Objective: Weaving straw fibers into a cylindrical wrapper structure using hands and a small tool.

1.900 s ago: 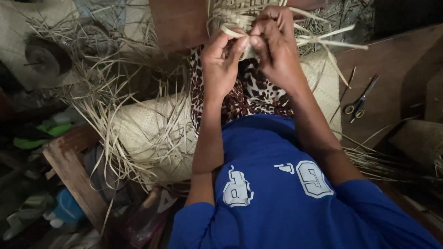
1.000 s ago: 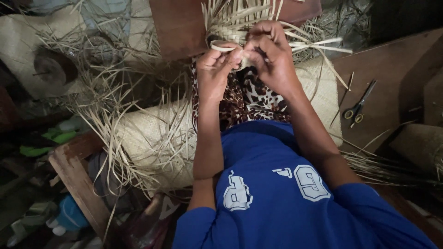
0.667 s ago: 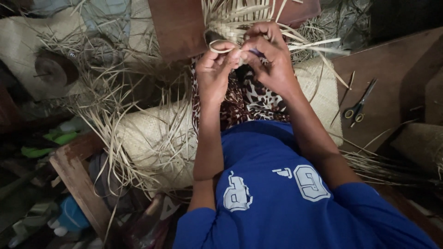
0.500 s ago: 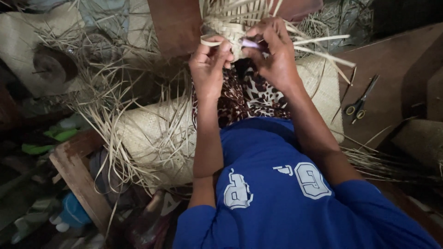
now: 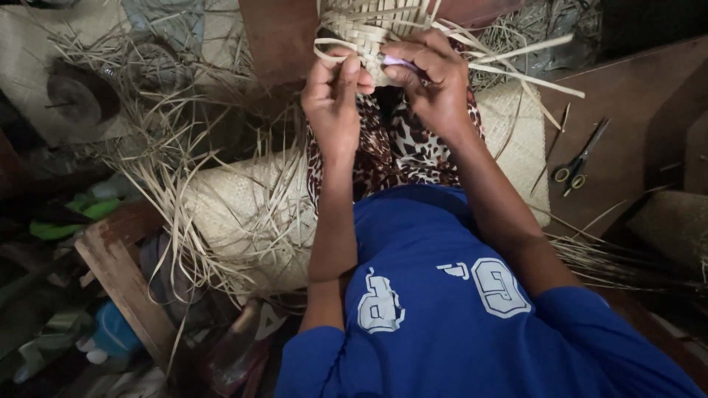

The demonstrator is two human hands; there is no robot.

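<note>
Where both hands (image 5: 383, 81) plait straw (image 5: 369, 29), woven mats (image 5: 243, 221) cover cluttered floor.

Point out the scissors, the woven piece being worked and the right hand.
scissors (image 5: 577, 161): head view, near the pivot.
woven piece (image 5: 366, 28): head view, plaited face.
right hand (image 5: 435, 85): head view, back of hand.

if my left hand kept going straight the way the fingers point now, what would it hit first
Probably the small woven straw piece just past the left hand; its fingers already touch a loose strip from it. Depth is hard to judge.
</note>
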